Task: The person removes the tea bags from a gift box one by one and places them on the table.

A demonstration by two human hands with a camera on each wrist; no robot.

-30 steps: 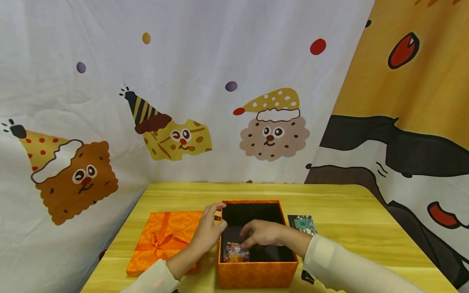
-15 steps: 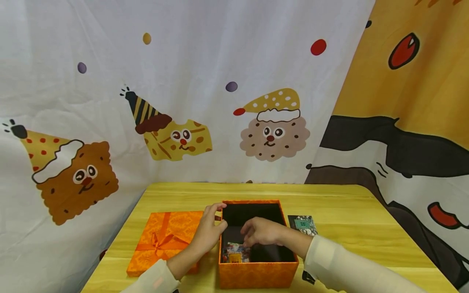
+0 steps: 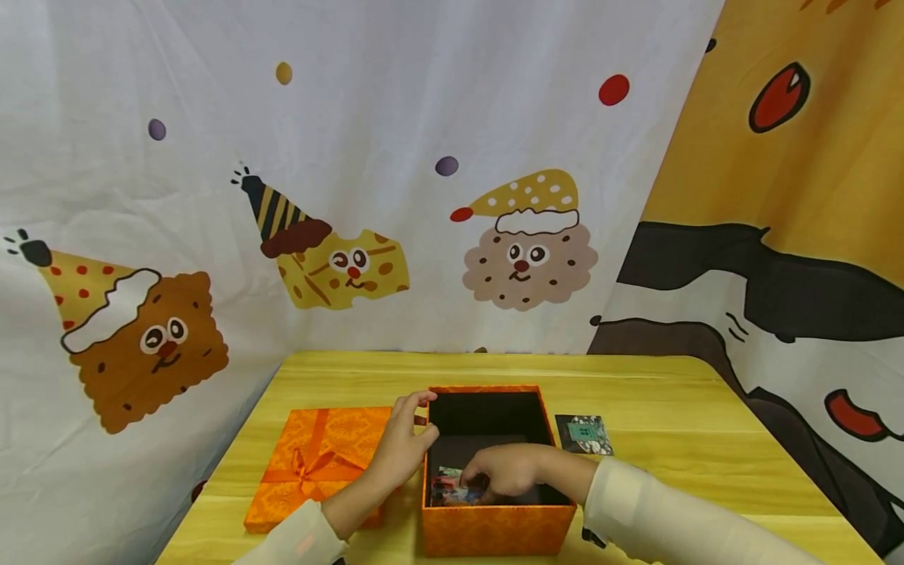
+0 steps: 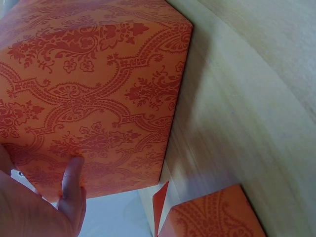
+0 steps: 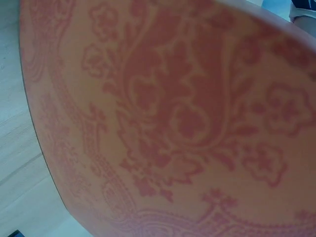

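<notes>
Near the left edge of the table point(image 3: 657, 392), toward the front, lies the orange lid point(image 3: 318, 459) with its ribbon bow on top, flat on the wood. Just to its right the left hand point(image 3: 399, 451) comes over the lid's right side and rests against the left wall of the orange box point(image 3: 494, 530); its fingers are fairly straight and spread a little, the fingertips at the top rim of that wall, the thumb reaching toward the inside. In the left wrist view a fingertip point(image 4: 73, 173) presses flat on the patterned orange wall point(image 4: 98, 94), and a corner of the lid point(image 4: 212, 217) shows below beside the pale wood.

The box stands open near the middle of the front edge, its inside black. In its front left corner lies a small colourful packet point(image 3: 446, 490). The right hand point(image 3: 504, 471) reaches down into the box from the right, its fingers curled and bent down onto the packet; whether they actually pinch it or only touch it cannot be told. The right wrist view is filled by a blurred stretch of the box's patterned wall point(image 5: 197, 123).

Right of the box, apart from it and nearer the back, a dark card with a green label point(image 3: 584, 434) lies flat on the table.
</notes>
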